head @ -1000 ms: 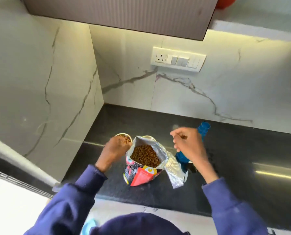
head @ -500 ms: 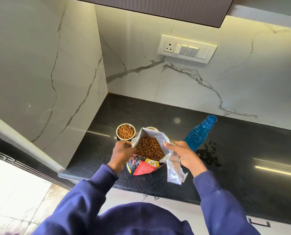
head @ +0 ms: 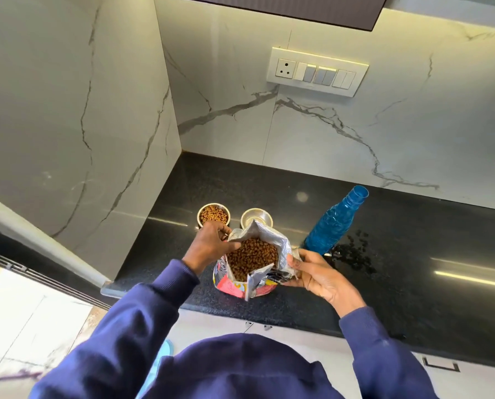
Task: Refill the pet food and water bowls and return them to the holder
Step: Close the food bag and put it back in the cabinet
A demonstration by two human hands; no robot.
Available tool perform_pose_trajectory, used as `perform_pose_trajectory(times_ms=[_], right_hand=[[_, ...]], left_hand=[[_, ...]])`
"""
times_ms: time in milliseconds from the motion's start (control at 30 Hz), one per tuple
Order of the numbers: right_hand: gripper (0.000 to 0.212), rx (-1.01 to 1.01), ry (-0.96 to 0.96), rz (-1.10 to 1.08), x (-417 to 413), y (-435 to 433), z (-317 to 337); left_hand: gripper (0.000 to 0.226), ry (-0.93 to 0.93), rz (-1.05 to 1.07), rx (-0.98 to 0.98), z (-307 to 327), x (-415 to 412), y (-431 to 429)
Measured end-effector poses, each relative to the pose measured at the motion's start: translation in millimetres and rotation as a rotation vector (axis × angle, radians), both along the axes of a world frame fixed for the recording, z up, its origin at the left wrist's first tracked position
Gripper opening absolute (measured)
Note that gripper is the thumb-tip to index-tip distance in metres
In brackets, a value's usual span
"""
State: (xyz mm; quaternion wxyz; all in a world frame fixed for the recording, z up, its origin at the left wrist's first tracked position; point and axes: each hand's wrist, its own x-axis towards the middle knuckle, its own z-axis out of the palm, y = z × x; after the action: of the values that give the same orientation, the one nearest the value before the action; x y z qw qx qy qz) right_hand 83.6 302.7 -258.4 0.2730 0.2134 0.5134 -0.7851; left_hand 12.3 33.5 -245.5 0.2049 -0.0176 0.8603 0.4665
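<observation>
left hand [head: 209, 246] pinches left rim of open foil kibble bag [head: 252, 263] | right hand [head: 312, 272] grips right rim | bag upright on black stone surface [head: 413, 283] | kibble-filled round steel bowl [head: 213, 215] and second round steel bowl [head: 256, 217] just behind bag | uncapped blue plastic bottle [head: 335, 223] at right

- Two steel bowls stand side by side: one kibble-filled bowl [head: 213, 215] and one bare bowl [head: 256, 217].
- One pet food bag [head: 252, 263], its top open.
- One blue bottle [head: 335, 223].
- Two hands in shot: one left hand [head: 209, 249], one right hand [head: 318, 276].
- Two dark blue sleeves.
- One black desk [head: 413, 283] under it all.
- One switch plate [head: 317, 72] on the marble wall, with one socket [head: 285, 68].
</observation>
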Motion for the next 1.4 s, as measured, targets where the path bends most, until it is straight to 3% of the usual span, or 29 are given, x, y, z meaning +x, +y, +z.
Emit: perform_pose_trajectory(times_ms=[67, 200, 333, 433, 567, 667, 733, 900, 967, 1033, 1200, 1300, 1400], right_hand=[[0.023, 0.159, 0.093, 0.003, -1, 0, 6], [0.045, 0.583, 0.206, -0.066, -9, 14, 13], [0.042, 0.836, 0.293, -0.061, -15, 14, 17], [0.030, 0.730, 0.258, -0.129, -15, 12, 20], [0.017, 0.386, 0.254, -0.326, -9, -1, 23], [0.032, 0.141, 0.439, -0.330, 2, -11, 21], [0.046, 0.288, 0.615, -0.224, 9, -14, 15], [0.065, 1.174, 1.099, 0.091, 7, -15, -9], [0.067, 1.527, 1.137, 0.288, 2, -15, -19], [0.064, 1.746, 1.104, 0.436, -4, -17, -27], [0.033, 1.801, 1.210, 0.479, -10, -17, -31], [0.028, 1.765, 1.263, 0.494, -10, -9, -34], [0.018, 1.645, 1.264, 0.489, -1, -2, -32]], left_hand=[[0.017, 0.066, 0.057, -0.058, 0, 0, 1], [0.030, 0.124, 0.205, -0.070, 4, -7, -3], [0.035, 0.140, 0.296, -0.047, 3, -13, 1], [0.033, 0.143, 0.305, -0.013, 1, -16, 1], [0.025, 0.140, 0.230, 0.113, 3, -16, 1], [0.037, 0.214, 0.169, 0.183, 1, -13, 3], [0.044, 0.290, 0.173, 0.172, -1, -11, 2], [0.028, 0.500, 0.136, 0.086, -10, 2, -3], [0.028, 0.591, 0.022, -0.006, -13, 6, -1], [0.027, 0.688, -0.073, -0.055, -15, 8, 4], [0.026, 0.792, -0.298, -0.229, -21, 17, 15], [0.025, 0.817, -0.311, -0.364, -26, 20, 17], [0.032, 0.814, -0.230, -0.372, -30, 19, 14]])
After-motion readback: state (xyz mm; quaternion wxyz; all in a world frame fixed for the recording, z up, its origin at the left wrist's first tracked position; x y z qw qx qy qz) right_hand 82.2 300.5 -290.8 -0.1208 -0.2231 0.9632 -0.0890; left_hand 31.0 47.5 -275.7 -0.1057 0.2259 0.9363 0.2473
